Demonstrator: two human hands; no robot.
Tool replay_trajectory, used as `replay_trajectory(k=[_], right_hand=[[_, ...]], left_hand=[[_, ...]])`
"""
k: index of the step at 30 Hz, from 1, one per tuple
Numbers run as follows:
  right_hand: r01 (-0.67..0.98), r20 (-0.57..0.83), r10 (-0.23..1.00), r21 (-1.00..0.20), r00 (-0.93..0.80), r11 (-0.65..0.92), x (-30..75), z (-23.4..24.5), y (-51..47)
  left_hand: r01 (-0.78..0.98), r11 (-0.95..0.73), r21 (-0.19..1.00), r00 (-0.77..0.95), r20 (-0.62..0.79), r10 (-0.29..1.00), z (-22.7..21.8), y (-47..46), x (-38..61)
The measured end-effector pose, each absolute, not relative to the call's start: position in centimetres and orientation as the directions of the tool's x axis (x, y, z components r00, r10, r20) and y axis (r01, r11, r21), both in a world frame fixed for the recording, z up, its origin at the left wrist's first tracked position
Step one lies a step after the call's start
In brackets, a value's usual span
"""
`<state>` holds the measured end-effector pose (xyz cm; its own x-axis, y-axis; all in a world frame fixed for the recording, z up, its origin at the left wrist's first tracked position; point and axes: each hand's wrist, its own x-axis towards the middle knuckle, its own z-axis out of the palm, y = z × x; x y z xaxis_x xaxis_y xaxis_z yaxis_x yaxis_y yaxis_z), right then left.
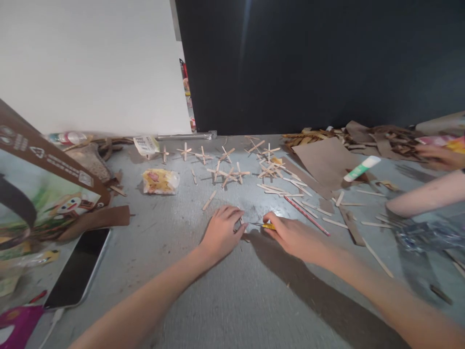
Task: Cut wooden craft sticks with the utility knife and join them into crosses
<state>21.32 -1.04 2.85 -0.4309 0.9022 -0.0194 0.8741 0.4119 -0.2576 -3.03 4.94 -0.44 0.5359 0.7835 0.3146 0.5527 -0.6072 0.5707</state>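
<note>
My left hand [224, 230] lies at the middle of the grey table, its fingers closed on a small wooden stick [242, 221]. In my right hand [292, 235] is a yellow craft knife [269, 226], whose thin blade points left toward that stick. Whether the blade touches the wood I cannot tell. Just beyond my hands stand several small crosses of joined sticks [228, 178]. Loose flat sticks [274, 189] and a red patterned straw [307, 216] lie beyond and to the right of my right hand.
A co-worker's hand [441, 157] reaches in at the right, near a green-and-white glue stick [362, 168] and brown cardboard [327, 162]. To the left are a phone [78, 269], a printed paper bag [69, 194] and a yellow snack packet [160, 182]. A black panel [319, 68] borders the back.
</note>
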Motion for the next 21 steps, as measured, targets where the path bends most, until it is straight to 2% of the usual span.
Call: replay_trajectory(k=[4, 8, 14, 21], right_hand=[[0.860, 0.029, 0.876, -0.179, -0.482, 0.478, 23.1, 2.1, 0.1], [0.835, 0.085, 0.860, -0.205, -0.504, 0.510, 22.9, 2.1, 0.8], [0.862, -0.024, 0.868, -0.139, -0.495, 0.488, 21.3, 3.1, 2.0], [0.859, -0.095, 0.854, -0.065, -0.511, 0.507, 20.8, 3.2, 2.9]], left_hand=[[0.525, -0.612, 0.592, 0.599, 0.254, 0.759, -0.4, 5.9, -3.3], [0.474, -0.583, 0.660, 0.633, 0.205, 0.747, -0.3, 7.0, -3.9], [0.536, -0.489, 0.688, 0.576, 0.125, 0.808, 0.1, 7.0, -4.0], [0.526, -0.472, 0.708, 0.564, 0.125, 0.816, 0.0, 7.1, -4.1]])
